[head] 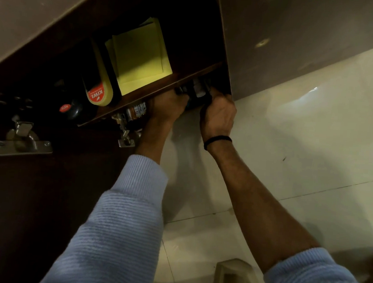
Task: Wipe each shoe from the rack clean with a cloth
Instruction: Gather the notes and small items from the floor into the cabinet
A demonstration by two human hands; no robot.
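Both my hands reach into the lower shelf of a dark wooden shoe cabinet. My left hand and my right hand curl round a dark shoe with a pale grey patch, one hand on each side. Most of the shoe is hidden in shadow under the shelf board. A stack of folded yellow cloths lies on the shelf above, apart from both hands.
A Kiwi polish bottle and a black polish container lie left of the cloths. Small bottles sit beside my left hand. The open door with metal hinges stands left; a closed door right. Pale tiled floor below.
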